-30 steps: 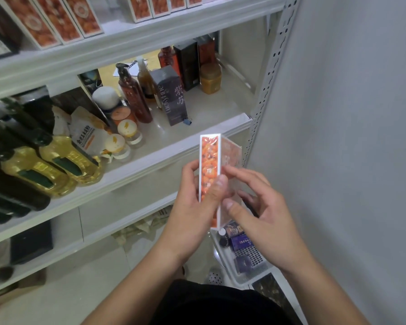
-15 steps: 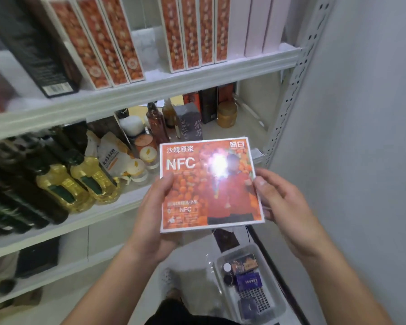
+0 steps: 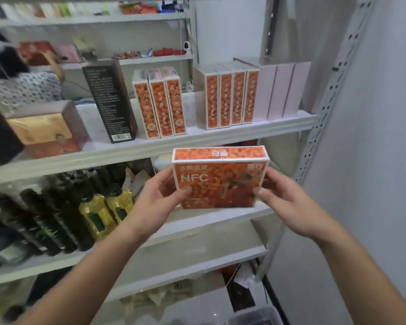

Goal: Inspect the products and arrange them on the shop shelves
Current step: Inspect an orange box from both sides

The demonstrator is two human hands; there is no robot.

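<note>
I hold an orange box (image 3: 220, 181) printed with "NFC" and white edges, front face towards me, just below the upper shelf's edge (image 3: 150, 148). My left hand (image 3: 159, 202) grips its left side, thumb on the front. My right hand (image 3: 284, 198) grips its right side. On the upper shelf stand matching orange boxes on end: three on the left (image 3: 159, 106) and several more to the right (image 3: 230, 97). A gap (image 3: 189, 109) separates the two groups.
A tall black box (image 3: 110, 102) and a gold-and-brown box (image 3: 45, 130) stand left on the upper shelf, pale pink boxes (image 3: 284, 90) at its right end. Oil bottles (image 3: 99, 212) line the shelf below. A grey wall (image 3: 373, 160) and a perforated upright (image 3: 319, 127) close the right side.
The box turned from edge-on to face-on, then rose from waist height to just under the upper shelf. My view tilted up; the floor bin has left the middle of the view.
</note>
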